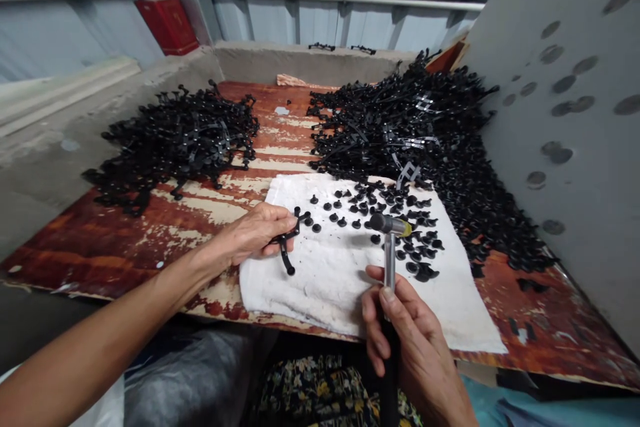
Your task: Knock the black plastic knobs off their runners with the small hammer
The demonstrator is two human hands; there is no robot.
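A small black jointed part is pinched in my left hand, above the left side of a white cloth. My right hand is wrapped round the handle of a small hammer, held upright over the cloth's front. The hammer's head has a dark face on the left and a yellow one on the right. Several small black round pieces with stems lie scattered on the back and right of the cloth, some of them behind the hammer head.
A pile of black jointed parts lies at the left of the worn red-brown board. A larger black pile spreads along the right, beside a spotted grey panel. A red box stands at the back left.
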